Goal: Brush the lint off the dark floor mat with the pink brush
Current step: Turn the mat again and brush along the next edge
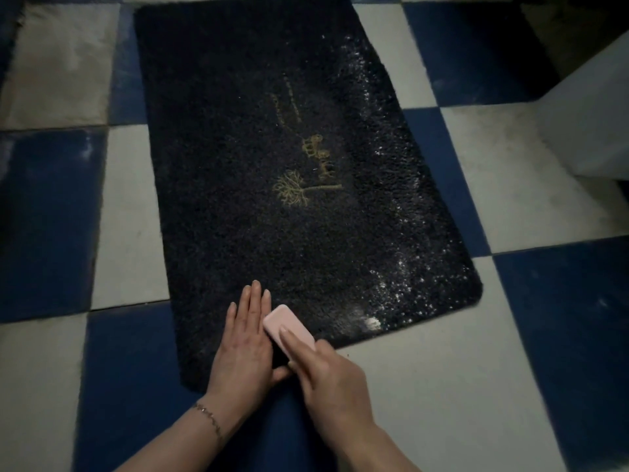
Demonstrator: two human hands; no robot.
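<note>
The dark shaggy floor mat (238,165) lies on the tiled floor, with a gold tree design near its middle. White lint (391,291) speckles its right side and near right corner. The pink brush (289,327) sits on the mat's near edge, gripped by my right hand (326,373) with a finger stretched along its top. Just left of the brush, my left hand (243,338) presses flat on the mat, fingers straight.
The floor (476,386) is a checker of blue and white tiles all round the mat. A pale block or cabinet (592,107) stands at the far right. A thin bracelet (208,417) circles my left wrist.
</note>
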